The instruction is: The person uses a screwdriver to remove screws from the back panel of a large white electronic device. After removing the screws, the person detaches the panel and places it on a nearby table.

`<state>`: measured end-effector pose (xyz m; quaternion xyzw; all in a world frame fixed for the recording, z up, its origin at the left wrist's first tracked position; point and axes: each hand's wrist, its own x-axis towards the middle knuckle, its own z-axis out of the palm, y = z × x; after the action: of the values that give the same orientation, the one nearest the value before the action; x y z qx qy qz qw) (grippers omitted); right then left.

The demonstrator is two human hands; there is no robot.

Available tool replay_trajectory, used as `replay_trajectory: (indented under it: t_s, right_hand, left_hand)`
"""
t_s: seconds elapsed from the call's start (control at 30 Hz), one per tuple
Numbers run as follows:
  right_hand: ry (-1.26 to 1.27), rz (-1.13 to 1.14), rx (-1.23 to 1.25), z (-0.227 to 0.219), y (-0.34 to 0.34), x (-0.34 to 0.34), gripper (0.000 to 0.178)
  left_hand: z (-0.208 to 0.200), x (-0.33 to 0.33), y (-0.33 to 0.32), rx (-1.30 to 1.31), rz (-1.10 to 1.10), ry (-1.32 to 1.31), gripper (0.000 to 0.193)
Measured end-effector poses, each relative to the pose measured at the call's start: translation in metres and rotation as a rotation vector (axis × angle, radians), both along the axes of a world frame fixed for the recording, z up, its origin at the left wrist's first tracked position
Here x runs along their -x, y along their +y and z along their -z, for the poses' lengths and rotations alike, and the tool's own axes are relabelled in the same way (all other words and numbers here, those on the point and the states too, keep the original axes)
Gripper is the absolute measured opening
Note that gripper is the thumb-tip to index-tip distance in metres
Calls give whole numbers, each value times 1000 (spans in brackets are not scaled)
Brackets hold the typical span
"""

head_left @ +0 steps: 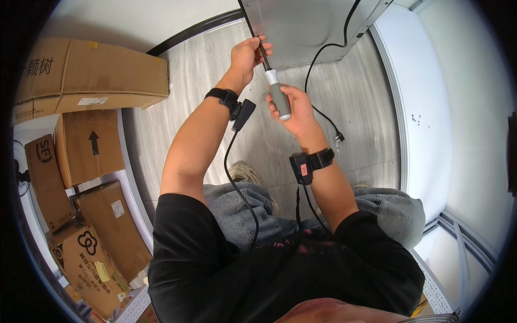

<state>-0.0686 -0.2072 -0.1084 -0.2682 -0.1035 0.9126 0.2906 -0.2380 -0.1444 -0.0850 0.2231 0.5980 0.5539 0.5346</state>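
Note:
My right hand (296, 109) is wrapped round the grey and white handle of a screwdriver (278, 96). Its dark shaft points up and away to the left edge of a grey metal panel (301, 32), which looks like the back of an appliance. Close to the tip, my left hand (249, 58) closes its thumb and fingers around the shaft, against the panel's edge. Those fingers hide the tip and whatever it meets.
A black power cord (308, 70) hangs down the panel, its plug (339, 138) on the wood-look floor (183, 107). Cardboard boxes (116, 75) fill a shelf at left. Small bits (416, 119) lie on a white ledge (425, 156) at right. Cables run from my wrist devices (245, 113).

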Motion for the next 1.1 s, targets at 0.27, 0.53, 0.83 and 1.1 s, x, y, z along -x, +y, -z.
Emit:
replay_trajectory:
  t_s: [0.27,0.53,0.83,1.1]
  right_hand:
    - [-390,88,-292,2,-4,8,24]
    - [-219,-84,-235,12,6,3,30]
    - [-527,-46,-534,27,2,8,37]
    - [-506,-188,-538,21,10,4,42]
  left_hand:
    - [1,-2,2,16,-5,53,16]
    - [6,-2,7,-31,-48,78,12]
    - [0,-6,6,9,-64,114,11]
    - [0,-2,11,57,-81,154,12]
